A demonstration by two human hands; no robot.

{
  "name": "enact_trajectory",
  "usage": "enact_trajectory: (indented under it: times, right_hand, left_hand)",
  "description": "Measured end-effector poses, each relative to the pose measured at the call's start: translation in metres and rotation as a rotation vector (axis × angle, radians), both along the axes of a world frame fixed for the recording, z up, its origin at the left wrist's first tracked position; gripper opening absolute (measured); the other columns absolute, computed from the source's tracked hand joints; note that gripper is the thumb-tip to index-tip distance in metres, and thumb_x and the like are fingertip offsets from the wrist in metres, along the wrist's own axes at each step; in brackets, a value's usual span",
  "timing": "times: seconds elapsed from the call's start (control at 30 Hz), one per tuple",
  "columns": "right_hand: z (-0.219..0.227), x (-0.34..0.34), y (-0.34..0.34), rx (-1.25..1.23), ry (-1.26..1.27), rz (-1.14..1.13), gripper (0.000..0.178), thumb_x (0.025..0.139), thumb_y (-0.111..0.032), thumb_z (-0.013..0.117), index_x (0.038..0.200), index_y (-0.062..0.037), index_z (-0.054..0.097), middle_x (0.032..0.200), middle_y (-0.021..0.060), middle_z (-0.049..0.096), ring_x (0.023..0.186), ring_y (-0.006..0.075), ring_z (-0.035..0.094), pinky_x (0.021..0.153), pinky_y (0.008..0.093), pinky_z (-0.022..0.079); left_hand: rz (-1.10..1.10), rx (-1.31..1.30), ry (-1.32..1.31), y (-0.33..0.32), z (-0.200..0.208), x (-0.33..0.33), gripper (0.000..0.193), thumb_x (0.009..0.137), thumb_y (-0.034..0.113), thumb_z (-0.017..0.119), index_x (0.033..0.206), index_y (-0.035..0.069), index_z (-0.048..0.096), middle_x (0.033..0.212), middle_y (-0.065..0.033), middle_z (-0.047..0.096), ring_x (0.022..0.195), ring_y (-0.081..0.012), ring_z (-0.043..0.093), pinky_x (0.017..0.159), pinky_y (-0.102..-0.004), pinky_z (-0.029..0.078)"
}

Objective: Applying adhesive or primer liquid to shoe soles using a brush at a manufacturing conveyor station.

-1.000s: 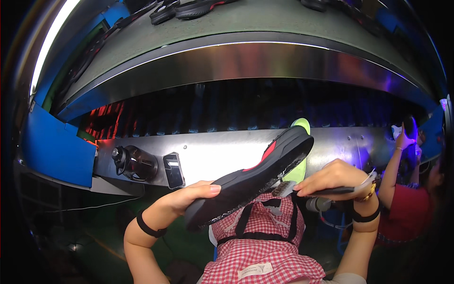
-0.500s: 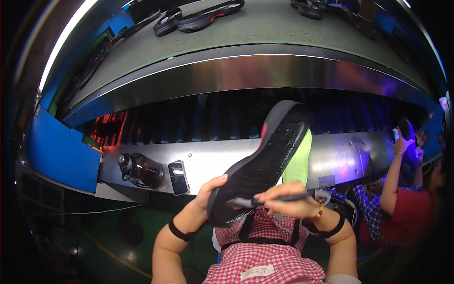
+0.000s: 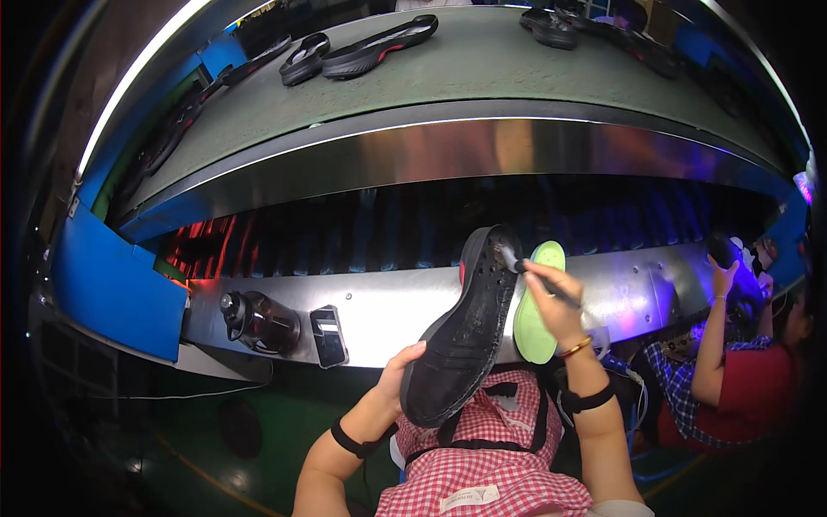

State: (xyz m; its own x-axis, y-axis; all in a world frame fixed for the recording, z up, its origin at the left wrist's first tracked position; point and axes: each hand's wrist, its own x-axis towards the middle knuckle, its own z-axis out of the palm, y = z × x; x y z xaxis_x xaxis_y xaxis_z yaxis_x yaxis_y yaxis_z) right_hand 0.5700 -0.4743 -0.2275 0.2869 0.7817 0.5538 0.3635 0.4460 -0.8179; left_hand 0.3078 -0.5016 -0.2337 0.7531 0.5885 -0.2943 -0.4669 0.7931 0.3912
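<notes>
My left hand [image 3: 398,372] grips a black shoe sole [image 3: 461,340] by its near end, thumb along the edge. The sole is tilted over my lap, its inner face up, with small holes toward the far end and a red patch on the left side. In my right hand [image 3: 556,307] is a dark-handled brush [image 3: 508,257]; its pale bristles touch the sole's far end. Beside the sole, a lime-green insole [image 3: 536,332] lies on the metal ledge, close to my right hand.
A dark-tinted bottle [image 3: 263,323] and a phone [image 3: 329,336] stand and lie on the metal ledge [image 3: 379,302] at left. Beyond is a green conveyor belt [image 3: 474,69] carrying several black soles [image 3: 379,47]. A co-worker [image 3: 732,370] handles a dark object at right.
My right hand has carried the brush from the sole's near end up to its far end. The sole has shifted nearer to me, and more of the green insole shows.
</notes>
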Motion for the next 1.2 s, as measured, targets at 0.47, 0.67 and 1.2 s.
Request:
enact_trajectory:
  times: [0.47,0.67,1.2]
  right_hand:
    - [0.020,-0.020,-0.091,-0.119,0.666,0.729,0.046,0.100,-0.030,0.036,0.084,0.0023,0.065,0.088,0.0219,0.068,0.084,0.0309,0.065,0.078,0.0380,0.051]
    - [0.003,-0.005,-0.081,-0.224,1.062,0.435,0.051,0.101,-0.036,0.033,0.083,0.0024,0.062,0.086,0.0241,0.067,0.085,0.0340,0.065,0.082,0.0418,0.051]
    - [-0.071,0.029,-0.052,-0.401,1.234,0.244,0.053,0.099,-0.042,0.037,0.086,0.0011,0.064,0.092,0.0225,0.067,0.081,0.0270,0.063,0.062,0.0309,0.046]
  left_hand:
    - [0.063,0.264,0.172,0.007,0.048,-0.045,0.067,0.089,0.038,0.051,0.140,-0.003,0.035,0.133,-0.0218,0.051,0.116,-0.0309,0.056,0.102,-0.0407,0.044]
    - [0.258,0.616,-0.182,0.087,0.160,-0.059,0.080,0.089,0.061,0.035,0.142,0.001,0.033,0.135,-0.0259,0.046,0.112,-0.0464,0.054,0.085,-0.0651,0.046]
    - [0.711,0.845,0.873,0.292,0.260,-0.089,0.093,0.083,0.055,0.061,0.150,0.009,0.016,0.154,-0.0186,0.019,0.136,-0.0311,0.031,0.113,-0.0446,0.021]
